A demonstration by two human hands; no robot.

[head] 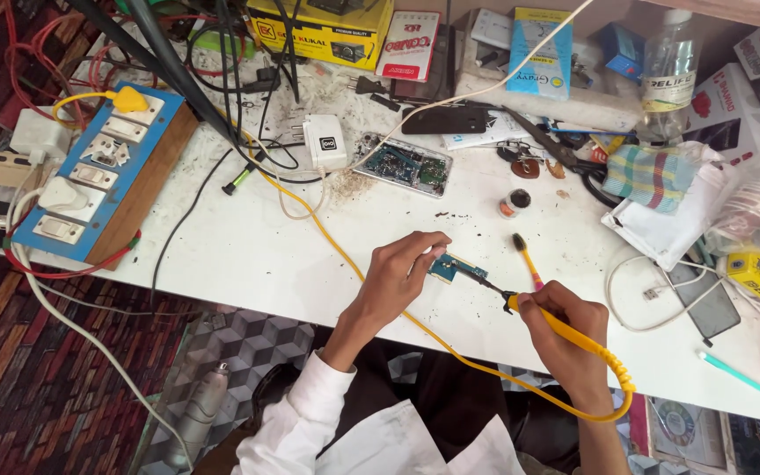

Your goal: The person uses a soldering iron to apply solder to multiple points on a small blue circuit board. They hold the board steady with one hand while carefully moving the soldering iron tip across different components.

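My left hand (405, 268) pins a small blue-green circuit board (459, 268) to the white table (248, 246), fingers curled over its left end. My right hand (565, 330) grips a yellow-handled soldering iron (529, 310); its dark tip rests on the board's right end. The iron's yellow cord (450, 347) loops under both wrists and runs up-left across the table. A small brush with a yellow-pink handle (525, 257) lies just above my right hand.
A blue switchboard with sockets (103, 171) sits at the left edge. An opened phone with its board exposed (402, 164), a white charger (325, 142), a small round tin (514, 203), scissors (556, 149), boxes, a plastic bottle (668, 66) and cloths crowd the back and right.
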